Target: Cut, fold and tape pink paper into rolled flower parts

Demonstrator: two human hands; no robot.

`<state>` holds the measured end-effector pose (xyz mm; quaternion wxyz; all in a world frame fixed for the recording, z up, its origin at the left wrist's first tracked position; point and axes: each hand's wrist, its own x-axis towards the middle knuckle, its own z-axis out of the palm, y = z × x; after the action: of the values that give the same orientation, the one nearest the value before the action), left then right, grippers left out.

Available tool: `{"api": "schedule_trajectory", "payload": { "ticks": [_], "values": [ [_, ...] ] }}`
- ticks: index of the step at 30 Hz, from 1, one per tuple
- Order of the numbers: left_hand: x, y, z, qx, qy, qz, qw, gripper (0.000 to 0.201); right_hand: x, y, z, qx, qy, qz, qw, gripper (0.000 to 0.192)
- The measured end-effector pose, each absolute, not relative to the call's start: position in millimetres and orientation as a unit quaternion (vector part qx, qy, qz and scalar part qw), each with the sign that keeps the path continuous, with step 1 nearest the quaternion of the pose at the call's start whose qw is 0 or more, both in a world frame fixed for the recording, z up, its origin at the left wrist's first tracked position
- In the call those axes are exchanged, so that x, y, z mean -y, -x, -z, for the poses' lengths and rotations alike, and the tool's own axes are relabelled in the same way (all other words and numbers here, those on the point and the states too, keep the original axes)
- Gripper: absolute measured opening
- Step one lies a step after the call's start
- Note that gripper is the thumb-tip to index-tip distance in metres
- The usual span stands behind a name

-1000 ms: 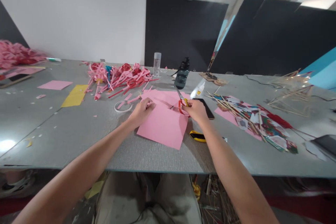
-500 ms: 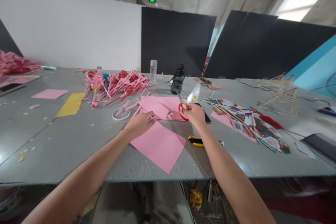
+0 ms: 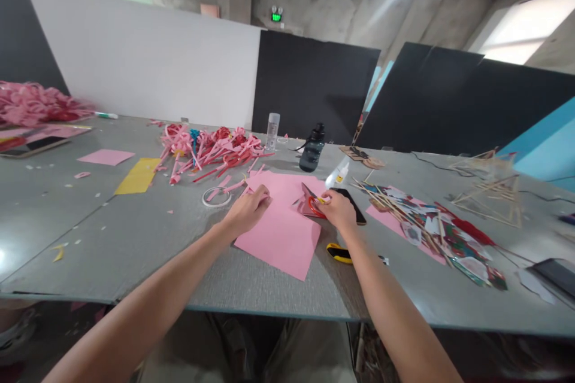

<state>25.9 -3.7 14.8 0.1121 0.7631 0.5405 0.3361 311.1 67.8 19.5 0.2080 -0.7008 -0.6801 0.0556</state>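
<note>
My left hand (image 3: 248,209) is closed, its fingertips pinching the left edge of a pink paper sheet (image 3: 283,239) that lies flat on the table. The fingertips themselves are partly hidden. My right hand (image 3: 339,208) grips scissors (image 3: 315,206) by their red and yellow handles, just over the sheet's right side. Their blades are parted and point left and away from me. More pink paper (image 3: 309,179) lies beneath. A yellow and black utility knife (image 3: 340,253) rests under my right forearm, and a dark phone (image 3: 353,203) lies just beyond my right hand.
Left of the paper are a tape roll (image 3: 216,196), a yellow sheet (image 3: 138,176) and a heap of pink and red paper strips (image 3: 211,146). A dark bottle (image 3: 312,149), a clear bottle (image 3: 272,131) and a glue bottle (image 3: 339,175) stand behind. Sticks and scraps (image 3: 426,221) lie right.
The front pink sheet has shifted away from me and turned, now covering more of the paper behind. The scissors have swung lower, with blades now over the paper. The view has tilted slightly.
</note>
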Motion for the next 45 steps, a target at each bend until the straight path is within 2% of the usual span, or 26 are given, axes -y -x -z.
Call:
{"api": "schedule_trajectory", "payload": {
  "ticks": [6, 11, 14, 18, 21, 24, 28, 33, 36, 40, 45],
  "values": [
    [4.9, -28.5, -15.1, -0.530, -0.757, -0.362, 0.124, 0.016, -66.0, -313.8, -21.0, 0.698, 0.681, -0.084, 0.204, 0.031],
    [3.0, -28.0, -13.3, -0.548, -0.739, -0.373, 0.117, 0.018, -65.9, -313.5, -22.4, 0.710, 0.655, -0.104, 0.238, 0.025],
    [2.0, -27.0, -11.5, -0.560, -0.733, -0.371, 0.111, 0.018, -61.7, -308.2, -28.1, 0.734, 0.611, -0.131, 0.265, 0.029],
    [3.0, -27.1, -9.7, -0.553, -0.743, -0.363, 0.105, 0.018, -50.9, -294.6, -37.2, 0.801, 0.493, -0.223, 0.256, 0.046],
    [4.5, -28.5, -10.0, -0.553, -0.745, -0.360, 0.097, 0.018, -45.2, -285.6, -38.4, 0.834, 0.405, -0.291, 0.236, 0.043],
    [3.3, -28.5, -10.8, -0.571, -0.739, -0.347, 0.085, 0.019, -45.0, -282.7, -35.2, 0.845, 0.400, -0.276, 0.224, 0.033],
    [-5.9, -18.1, -10.0, -0.623, -0.708, -0.327, 0.055, 0.022, -53.0, -290.1, -31.7, 0.810, 0.452, -0.214, 0.308, 0.024],
    [-17.8, 7.0, -2.8, -0.685, -0.668, -0.291, -0.004, 0.027, -67.8, -306.4, -28.8, 0.720, 0.527, -0.145, 0.429, 0.033],
    [-20.2, 15.4, 2.0, -0.704, -0.661, -0.259, -0.019, 0.031, -73.8, -311.5, -23.9, 0.684, 0.539, -0.142, 0.471, 0.038],
    [-20.6, 16.0, 4.2, -0.703, -0.677, -0.219, -0.006, 0.027, -78.6, -312.8, -16.3, 0.650, 0.545, -0.151, 0.507, 0.038],
    [-19.9, 13.9, 2.9, -0.705, -0.676, -0.213, 0.011, 0.035, -83.5, -314.6, -9.9, 0.596, 0.551, -0.177, 0.556, 0.039]
  ]
}}
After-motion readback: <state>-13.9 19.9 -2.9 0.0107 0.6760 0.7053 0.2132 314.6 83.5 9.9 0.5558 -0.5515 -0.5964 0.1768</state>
